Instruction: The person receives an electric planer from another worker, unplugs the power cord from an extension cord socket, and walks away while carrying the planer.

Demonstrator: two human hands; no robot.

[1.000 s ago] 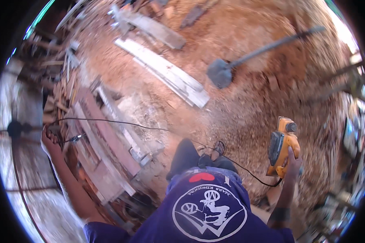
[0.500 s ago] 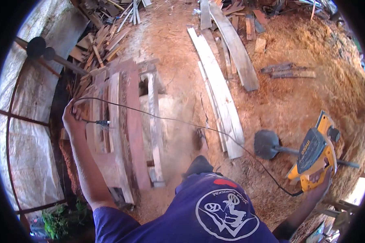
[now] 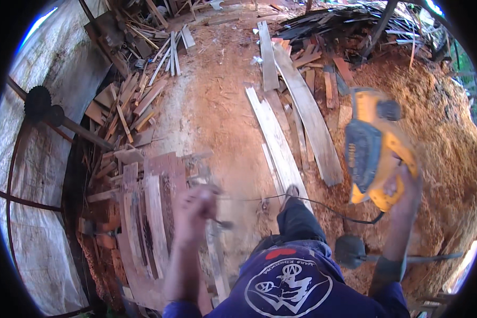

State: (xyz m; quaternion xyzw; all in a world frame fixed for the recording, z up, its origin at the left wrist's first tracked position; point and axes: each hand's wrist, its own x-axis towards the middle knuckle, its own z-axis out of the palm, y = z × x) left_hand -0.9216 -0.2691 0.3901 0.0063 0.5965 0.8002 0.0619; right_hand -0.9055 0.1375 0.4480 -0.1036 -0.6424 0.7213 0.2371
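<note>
My right hand (image 3: 402,190) is wrapped round the handle of a yellow and dark electric hand planer (image 3: 364,156), raised at the right. The planer's black power cord (image 3: 340,214) leaves the rear of the tool and runs left to my other side. Closed on that cord is my left hand (image 3: 197,205), blurred by motion, above the boards at the left. The dark plug (image 3: 225,224) dangles just right of this hand, also smeared.
Planks and a wooden frame (image 3: 155,206) lie low at the left. A long pale board (image 3: 279,143) and a weathered plank (image 3: 319,135) stretch ahead. Sawdust (image 3: 434,159) is heaped at the right, with a shovel (image 3: 350,251) beside me. Scrap wood (image 3: 123,106) is piled far left.
My right hand has lifted the planer up and slightly left. My left hand has swung right and down with the cord. One foot has stepped to the pale board, and the view has shifted.
</note>
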